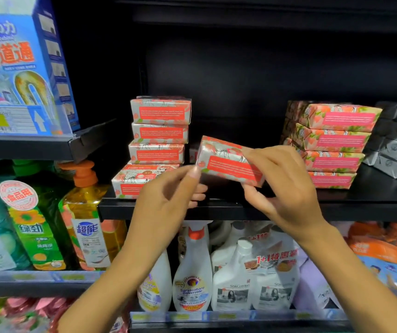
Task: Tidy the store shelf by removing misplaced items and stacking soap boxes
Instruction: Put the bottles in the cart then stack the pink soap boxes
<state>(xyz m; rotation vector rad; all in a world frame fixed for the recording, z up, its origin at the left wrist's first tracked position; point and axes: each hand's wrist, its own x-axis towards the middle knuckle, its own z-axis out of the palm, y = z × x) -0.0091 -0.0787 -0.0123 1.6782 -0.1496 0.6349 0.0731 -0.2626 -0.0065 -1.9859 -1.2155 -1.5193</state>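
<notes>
- Right grip [286, 186] pinches one soap box [228, 164] at its right end, thumb under, fingers over the top.
- Left grip [168, 195]: thumb tip touches the box's left end, other fingers curled loose below it. Cannot tell if it actually pinches.
- The box sits between the two grips, in the air just above the shelf [216, 210] front and touching neither stack.
- Its long axis runs left-right and is tilted, left end high and right end low. The red label faces the camera.
- Key relation: left stack [160, 133] is up and left of the left grip, near. Right stack [334, 140] is just right of the right grip, also near. The box is about midway between them, so which stack it goes to can't be called.
- Judgement: the box needs levelling before it goes on top. Both stack tops are higher than the grips, so it has to be lifted.
- Count, held: 1 box.
- Count, left stack: 4 boxes. The bottom one [139, 181] is skewed and sticks out left, toward the shelf front.
- Count, right stack: 4 boxes in the front column. More ends show behind it, number unclear.
- A sliver of another box may show behind the held one, too hidden to be sure.
- Grey boxes [396, 150] are far right of the right grip, beside the right stack. There are several, no exact count.
</notes>
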